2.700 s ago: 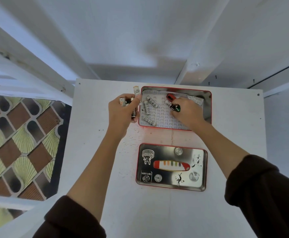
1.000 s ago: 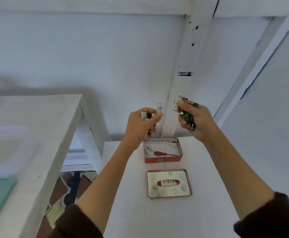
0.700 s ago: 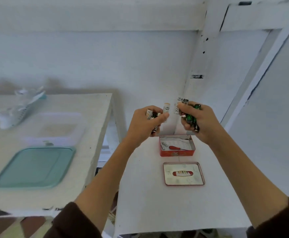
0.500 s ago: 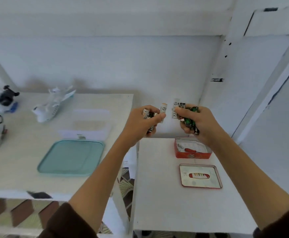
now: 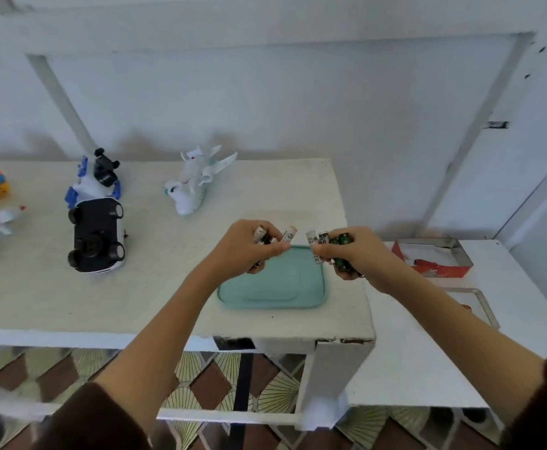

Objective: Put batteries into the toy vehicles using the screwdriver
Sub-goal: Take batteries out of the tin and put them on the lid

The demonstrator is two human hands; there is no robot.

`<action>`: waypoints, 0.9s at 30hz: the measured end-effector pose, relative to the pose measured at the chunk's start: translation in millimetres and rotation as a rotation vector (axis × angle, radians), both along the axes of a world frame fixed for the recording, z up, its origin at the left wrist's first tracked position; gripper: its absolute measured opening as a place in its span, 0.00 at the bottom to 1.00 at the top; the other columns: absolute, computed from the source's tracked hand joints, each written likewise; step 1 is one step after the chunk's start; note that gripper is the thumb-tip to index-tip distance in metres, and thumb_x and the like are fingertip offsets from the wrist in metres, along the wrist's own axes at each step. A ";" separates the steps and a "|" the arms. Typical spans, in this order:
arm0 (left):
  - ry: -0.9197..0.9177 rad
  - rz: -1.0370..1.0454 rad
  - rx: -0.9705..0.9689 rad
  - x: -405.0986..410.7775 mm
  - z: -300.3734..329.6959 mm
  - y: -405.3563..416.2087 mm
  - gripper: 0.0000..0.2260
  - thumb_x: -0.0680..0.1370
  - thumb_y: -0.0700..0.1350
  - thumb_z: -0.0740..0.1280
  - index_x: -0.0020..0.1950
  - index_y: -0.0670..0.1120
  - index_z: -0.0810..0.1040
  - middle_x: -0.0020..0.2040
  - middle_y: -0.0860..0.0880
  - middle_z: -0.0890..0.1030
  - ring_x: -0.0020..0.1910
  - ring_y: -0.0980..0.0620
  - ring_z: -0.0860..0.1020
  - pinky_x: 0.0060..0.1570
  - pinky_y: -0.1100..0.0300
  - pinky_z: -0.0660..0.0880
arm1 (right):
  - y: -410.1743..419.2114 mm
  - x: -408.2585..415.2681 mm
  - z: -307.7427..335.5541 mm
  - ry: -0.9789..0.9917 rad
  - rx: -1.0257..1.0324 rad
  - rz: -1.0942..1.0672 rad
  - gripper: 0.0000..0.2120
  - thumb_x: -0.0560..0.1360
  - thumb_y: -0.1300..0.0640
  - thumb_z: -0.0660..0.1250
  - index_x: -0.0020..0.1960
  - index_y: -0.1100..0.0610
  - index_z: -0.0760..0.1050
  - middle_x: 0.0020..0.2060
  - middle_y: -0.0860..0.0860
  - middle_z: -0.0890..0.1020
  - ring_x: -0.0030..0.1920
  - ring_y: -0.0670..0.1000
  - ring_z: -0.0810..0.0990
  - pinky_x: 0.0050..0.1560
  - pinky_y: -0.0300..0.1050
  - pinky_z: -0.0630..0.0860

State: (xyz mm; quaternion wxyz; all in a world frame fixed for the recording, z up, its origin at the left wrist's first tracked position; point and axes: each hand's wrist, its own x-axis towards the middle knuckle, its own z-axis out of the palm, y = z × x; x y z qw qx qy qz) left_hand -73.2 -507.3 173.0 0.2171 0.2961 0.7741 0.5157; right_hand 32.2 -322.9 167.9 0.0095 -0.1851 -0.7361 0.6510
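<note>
Head view: we hold both hands raised over the teal lid (image 5: 272, 287) on the white table (image 5: 168, 280). Our left hand (image 5: 246, 246) grips several batteries (image 5: 290, 234), fingers curled round them; our right hand (image 5: 353, 251) grips a second bunch of batteries (image 5: 330, 241), white and green. Toy plane (image 5: 194, 186) and overturned toy car (image 5: 96, 235) lie on the table to the left. Red tin (image 5: 434, 258) on the lower table holds the screwdriver (image 5: 424, 262).

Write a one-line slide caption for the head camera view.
Both hands, left and right, grip batteries above a teal lid, near an upturned toy car and toy plane.
</note>
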 end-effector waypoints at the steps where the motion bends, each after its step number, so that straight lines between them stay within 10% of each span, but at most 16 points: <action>1: 0.015 -0.023 -0.033 -5.2 -3.7 -4.1 0.06 0.74 0.40 0.72 0.41 0.38 0.79 0.30 0.43 0.73 0.22 0.50 0.66 0.22 0.64 0.64 | -7.9 -2.1 -1.8 -0.017 0.016 -0.014 0.05 0.69 0.60 0.73 0.38 0.61 0.78 0.25 0.50 0.75 0.21 0.47 0.66 0.22 0.36 0.64; 9: 0.082 -0.298 -0.379 -31.0 -18.7 -12.1 0.07 0.73 0.43 0.75 0.43 0.43 0.78 0.30 0.50 0.74 0.22 0.55 0.69 0.24 0.62 0.69 | -35.9 -22.7 -7.4 -0.213 0.252 0.057 0.09 0.69 0.58 0.73 0.40 0.64 0.78 0.26 0.54 0.74 0.23 0.49 0.68 0.24 0.39 0.65; 27: 0.368 -0.276 -0.417 -55.1 -29.2 -1.1 0.14 0.73 0.50 0.73 0.53 0.44 0.77 0.38 0.52 0.75 0.28 0.59 0.74 0.29 0.68 0.71 | -29.4 -52.0 -7.0 -0.235 0.629 0.222 0.16 0.66 0.51 0.75 0.46 0.62 0.79 0.33 0.53 0.78 0.27 0.47 0.74 0.23 0.35 0.71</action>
